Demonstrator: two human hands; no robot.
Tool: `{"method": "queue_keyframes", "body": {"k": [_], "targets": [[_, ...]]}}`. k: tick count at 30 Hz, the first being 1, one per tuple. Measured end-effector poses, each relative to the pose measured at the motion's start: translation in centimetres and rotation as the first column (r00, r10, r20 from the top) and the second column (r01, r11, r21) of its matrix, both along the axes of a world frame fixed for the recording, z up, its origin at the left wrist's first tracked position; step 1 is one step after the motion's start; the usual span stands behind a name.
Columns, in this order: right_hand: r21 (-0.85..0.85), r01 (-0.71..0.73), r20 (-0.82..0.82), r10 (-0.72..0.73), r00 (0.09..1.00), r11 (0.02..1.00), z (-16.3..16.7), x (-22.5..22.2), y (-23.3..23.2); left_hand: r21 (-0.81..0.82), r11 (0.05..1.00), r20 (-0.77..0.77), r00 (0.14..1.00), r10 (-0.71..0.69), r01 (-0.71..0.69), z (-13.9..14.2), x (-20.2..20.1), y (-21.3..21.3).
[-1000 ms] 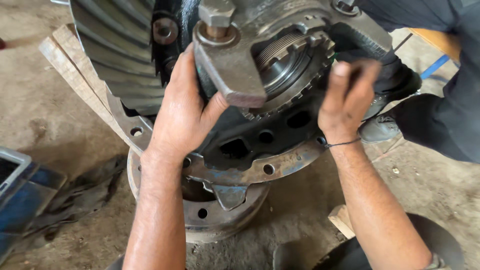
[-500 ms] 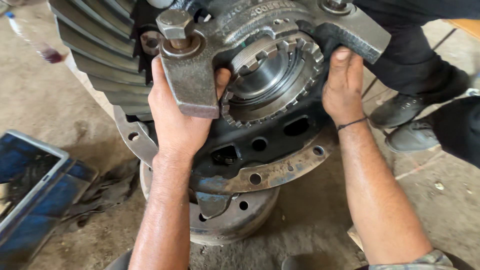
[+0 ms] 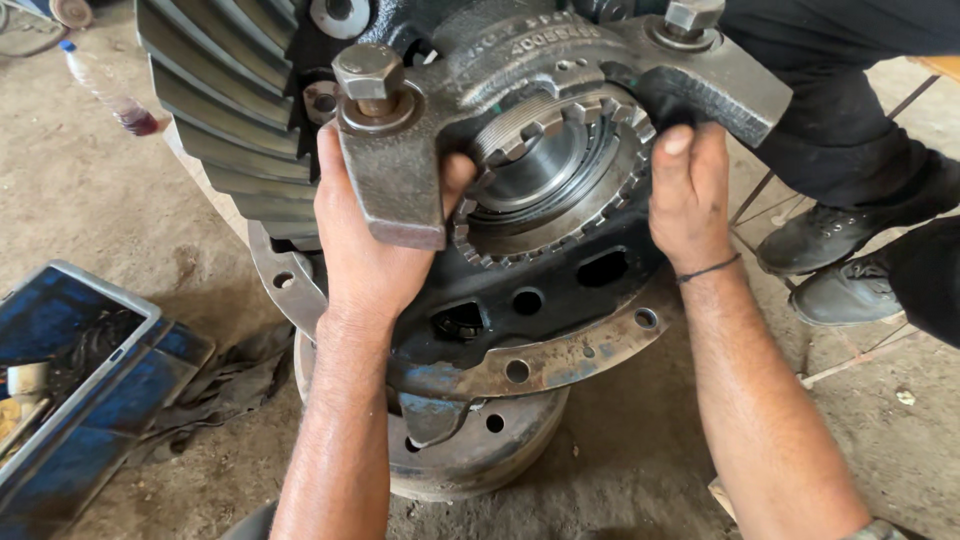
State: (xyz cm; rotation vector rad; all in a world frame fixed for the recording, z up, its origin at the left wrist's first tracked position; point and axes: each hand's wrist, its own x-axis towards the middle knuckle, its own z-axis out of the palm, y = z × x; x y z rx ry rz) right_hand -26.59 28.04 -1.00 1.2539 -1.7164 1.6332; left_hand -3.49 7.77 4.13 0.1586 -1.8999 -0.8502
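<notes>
Here both hands are on the notched ring (image 3: 545, 175) set in the middle of the big gear housing (image 3: 540, 300), which stands on a metal drum (image 3: 470, 450) on the dirt floor. The left hand (image 3: 375, 240) wraps behind the bearing cap (image 3: 390, 170), thumb pressed on the ring's left edge; the right hand (image 3: 690, 200) has its fingertips hooked on the right edge. Neither hand closes fully around anything. This looks like turning the ring by hand, and the next move would call for a steady twist from both sides
</notes>
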Motion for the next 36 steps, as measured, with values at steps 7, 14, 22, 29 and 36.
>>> {"method": "queue_keyframes", "body": {"k": [7, 14, 22, 29, 36], "targets": [[0.070, 0.029, 0.070, -0.034, 0.997, 0.997, -1.4, -1.0, 0.3, -0.151, 0.985, -0.010, 0.997, -0.082, 0.080, -0.5, 0.3, -1.1], [-0.001, -0.012, 0.007, 0.012, 1.000, 1.000, 0.6, 1.3, 0.0, -0.098, 0.991, -0.020, 0.995, -0.093, 0.090, -0.7, 0.2, -0.9], [0.062, 0.510, -0.320, -0.467, 0.825, 0.858, 3.3, 10.6, -0.5, -0.063, 0.992, -0.049, 0.992, -0.112, 0.109, -0.4, 0.3, -0.7], [0.294, 0.498, -0.515, -0.304, 0.802, 0.816, 4.0, 14.6, -2.7, 0.031, 0.980, -0.133, 0.973, -0.190, 0.196, 0.0, 0.1, -0.8], [0.302, 0.461, -0.452, -0.300, 0.840, 0.835, 3.9, 14.8, -3.2, -0.037, 0.989, -0.141, 0.979, -0.146, 0.142, -0.5, -0.5, -1.5]]}}
